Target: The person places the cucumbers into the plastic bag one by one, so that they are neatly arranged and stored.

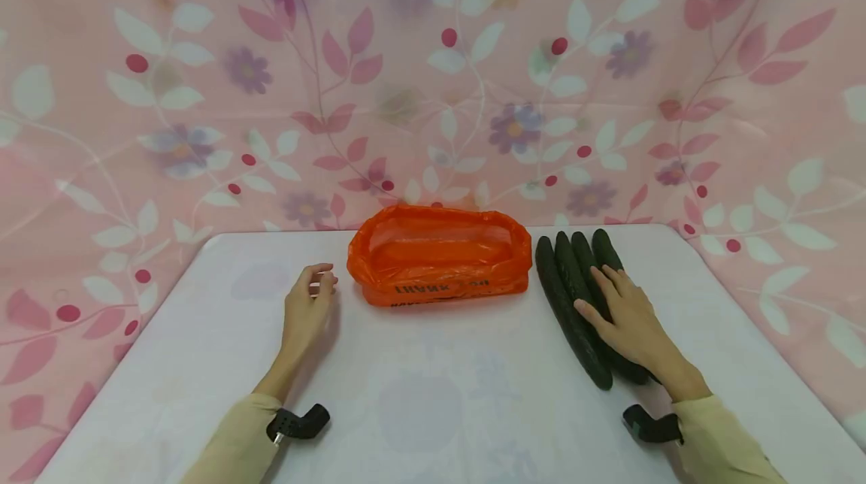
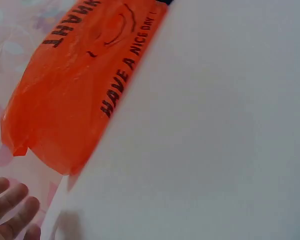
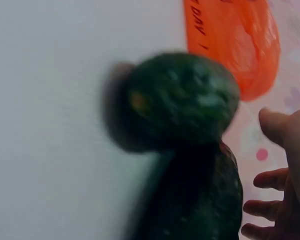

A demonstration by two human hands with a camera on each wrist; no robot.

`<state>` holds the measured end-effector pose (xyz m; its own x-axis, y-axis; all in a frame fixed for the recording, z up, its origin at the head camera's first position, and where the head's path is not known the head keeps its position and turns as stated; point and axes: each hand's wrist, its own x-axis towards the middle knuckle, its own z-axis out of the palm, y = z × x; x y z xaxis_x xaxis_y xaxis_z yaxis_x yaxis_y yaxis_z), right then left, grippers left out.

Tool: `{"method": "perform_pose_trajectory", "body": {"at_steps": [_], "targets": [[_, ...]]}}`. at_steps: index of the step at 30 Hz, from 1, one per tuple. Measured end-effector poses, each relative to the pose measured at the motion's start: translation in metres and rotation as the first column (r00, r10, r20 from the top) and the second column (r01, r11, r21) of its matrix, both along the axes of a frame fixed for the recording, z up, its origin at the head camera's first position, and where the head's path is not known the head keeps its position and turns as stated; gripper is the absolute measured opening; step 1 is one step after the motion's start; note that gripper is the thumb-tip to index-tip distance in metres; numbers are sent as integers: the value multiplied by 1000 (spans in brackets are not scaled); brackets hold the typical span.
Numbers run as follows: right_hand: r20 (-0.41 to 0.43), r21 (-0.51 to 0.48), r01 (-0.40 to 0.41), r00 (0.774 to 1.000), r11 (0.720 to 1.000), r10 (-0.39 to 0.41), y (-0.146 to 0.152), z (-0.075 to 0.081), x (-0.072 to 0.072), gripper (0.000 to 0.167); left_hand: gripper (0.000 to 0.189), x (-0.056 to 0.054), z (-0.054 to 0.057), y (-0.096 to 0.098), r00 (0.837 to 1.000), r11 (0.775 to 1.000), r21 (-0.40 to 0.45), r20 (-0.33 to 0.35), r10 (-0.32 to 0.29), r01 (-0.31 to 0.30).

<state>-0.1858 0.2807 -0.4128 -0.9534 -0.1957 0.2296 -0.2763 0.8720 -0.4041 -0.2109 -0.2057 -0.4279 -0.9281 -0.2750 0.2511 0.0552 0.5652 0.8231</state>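
Note:
Several long dark green cucumbers [image 1: 571,315] lie side by side on the white table, right of an orange plastic bag [image 1: 440,292]. My right hand [image 1: 629,319] is over the right-hand cucumbers, its fingers and thumb extended and spread, covering part of them. In the right wrist view, the blunt end of one cucumber [image 3: 185,102] looms close to the camera, and the thumb and fingers [image 3: 270,210] stand apart from it. My left hand [image 1: 307,311] is left of the bag, fingers loosely bent, holding nothing. The left wrist view shows its fingertips [image 2: 15,205] near the bag's end.
The bag's mouth faces up with its rim [image 1: 368,236] rolled outward, and black printing runs along its front. A white tabletop [image 1: 419,401] lies under everything. Behind it hangs a pink floral cloth [image 1: 433,93]. Black devices [image 1: 298,422] are strapped at both wrists.

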Motion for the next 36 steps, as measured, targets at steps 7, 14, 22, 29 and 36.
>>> {"method": "perform_pose_trajectory", "body": {"at_steps": [7,14,22,29,36], "targets": [[25,-85,61,998,995,-59,25,6,-14,70,31,-27,-8,17,989,923,378,-92,117,-74],[178,-157,129,979,979,-101,50,12,-35,70,28,-41,-3,39,972,784,621,-170,160,-21],[349,-144,193,928,970,-133,62,16,-45,73,35,-39,7,54,966,790,611,-229,119,48],[404,-145,197,906,970,-124,61,7,-46,71,35,-27,9,56,969,878,478,-231,85,37],[414,-112,204,899,973,-141,57,3,-46,70,34,-22,9,52,964,901,432,-255,78,41]]}}
